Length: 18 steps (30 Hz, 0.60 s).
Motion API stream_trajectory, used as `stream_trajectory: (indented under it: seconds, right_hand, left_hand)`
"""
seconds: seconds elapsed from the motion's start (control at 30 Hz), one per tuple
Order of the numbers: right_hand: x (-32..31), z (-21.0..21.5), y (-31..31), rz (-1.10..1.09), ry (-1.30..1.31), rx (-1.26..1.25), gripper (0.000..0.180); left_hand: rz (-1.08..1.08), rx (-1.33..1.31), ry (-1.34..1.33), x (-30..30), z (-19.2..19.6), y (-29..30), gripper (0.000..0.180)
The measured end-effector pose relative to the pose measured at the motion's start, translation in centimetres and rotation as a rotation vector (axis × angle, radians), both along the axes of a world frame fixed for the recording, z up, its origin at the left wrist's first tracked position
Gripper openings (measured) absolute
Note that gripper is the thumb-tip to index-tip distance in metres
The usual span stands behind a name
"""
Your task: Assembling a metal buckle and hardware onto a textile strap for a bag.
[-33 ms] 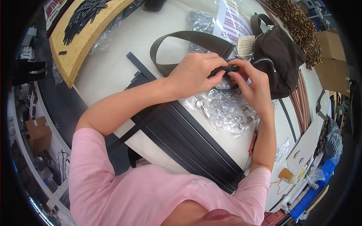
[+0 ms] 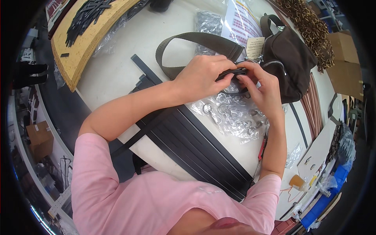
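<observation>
Both hands meet over the table and pinch a dark, narrow strap [image 2: 239, 71] that is folded into layers. My left hand [image 2: 203, 78] closes its fingers round the strap's left part. The right hand [image 2: 263, 83] grips its right end between thumb and fingers. Just behind my hands lies a dark brown bag [image 2: 290, 58], with a metal zip and a paper tag [image 2: 255, 47]. Its wide webbing strap [image 2: 196, 37] loops out to the left, and metal hardware joins it near my fingers. Below the hands, clear plastic bags of metal snap hooks [image 2: 231, 115] lie on the table.
Long black strips [image 2: 192, 152] lie side by side in front of me. A wooden board [image 2: 88, 43] with short black pieces is at the far left. A printed sheet [image 2: 243, 21] lies behind the bag. At right are a red-handled tool [image 2: 263, 149], brown strips [image 2: 312, 107] and a cardboard box [image 2: 344, 70].
</observation>
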State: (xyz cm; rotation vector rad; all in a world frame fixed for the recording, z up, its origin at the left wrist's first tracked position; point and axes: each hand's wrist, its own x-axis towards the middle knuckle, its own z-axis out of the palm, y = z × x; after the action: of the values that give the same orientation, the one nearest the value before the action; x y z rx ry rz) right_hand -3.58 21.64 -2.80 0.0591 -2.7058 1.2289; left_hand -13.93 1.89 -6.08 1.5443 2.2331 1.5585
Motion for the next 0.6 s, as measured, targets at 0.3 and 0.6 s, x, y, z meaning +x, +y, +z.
stream_trajectory:
  seconds: [0.3, 0.6]
  right_hand:
    - [0.0, 0.2, -0.2, -0.005, 0.002, 0.024, 0.031]
    - [-0.1, 1.2, -1.1, -0.074, -0.047, -0.122, 0.036]
  left_hand:
    - [0.002, 0.004, -0.018, 0.0, -0.2, 0.0, 0.022]
    - [-0.039, -0.148, -0.652, -1.0, 0.8, -0.1, 0.020]
